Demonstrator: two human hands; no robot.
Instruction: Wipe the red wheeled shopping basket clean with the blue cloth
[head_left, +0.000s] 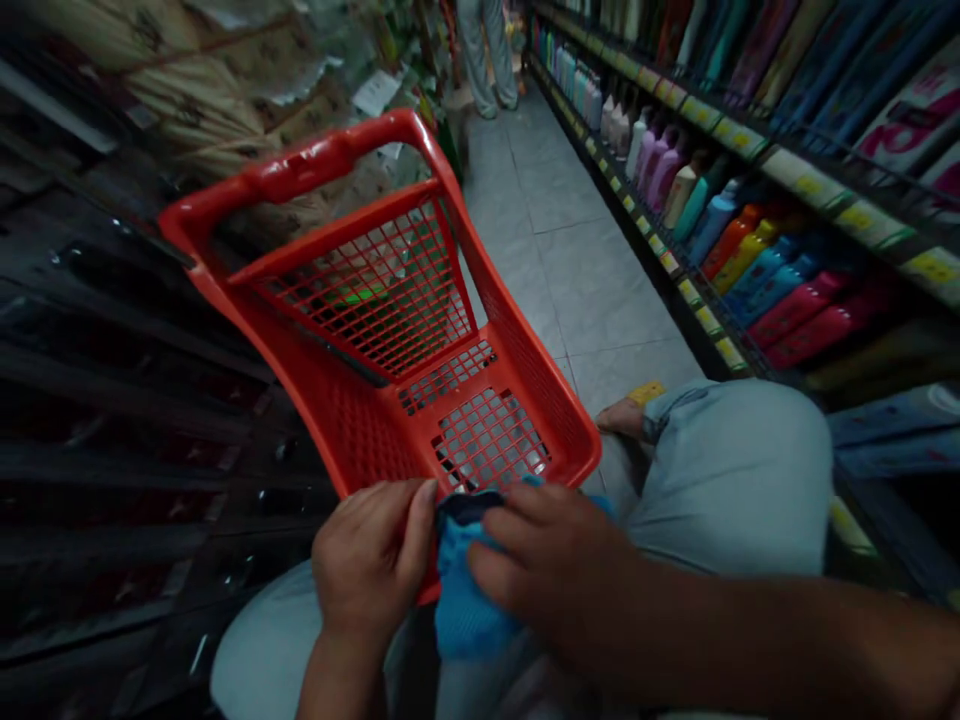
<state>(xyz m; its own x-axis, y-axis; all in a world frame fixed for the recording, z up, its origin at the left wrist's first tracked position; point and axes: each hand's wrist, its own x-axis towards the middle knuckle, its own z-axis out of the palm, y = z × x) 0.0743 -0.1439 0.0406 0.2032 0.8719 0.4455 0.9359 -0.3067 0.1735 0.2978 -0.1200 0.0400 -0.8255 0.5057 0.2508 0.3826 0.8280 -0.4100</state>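
In front of my knees stands a red plastic shopping cart [517,310] with grid walls, its inside bare. My left hand [371,550] is closed over the cart's near rim, thumb pressed to the forefinger; the part of the rim under it is hidden. My right hand [551,560] has its fingers curled on a bright blue cloth [469,610] with a dark edge, which lies over the near rim and hangs down outside it. The two hands are close together, and the cloth's edge reaches the left thumb.
To the right, a shelf [750,150] holds rows of colourful bottles [750,250]. Dark stacked goods [150,400] and beige packages [217,90] line the left. A tiled aisle floor [547,200] runs ahead to a person's legs [487,50]. My bent knee [735,470] is beside the cart.
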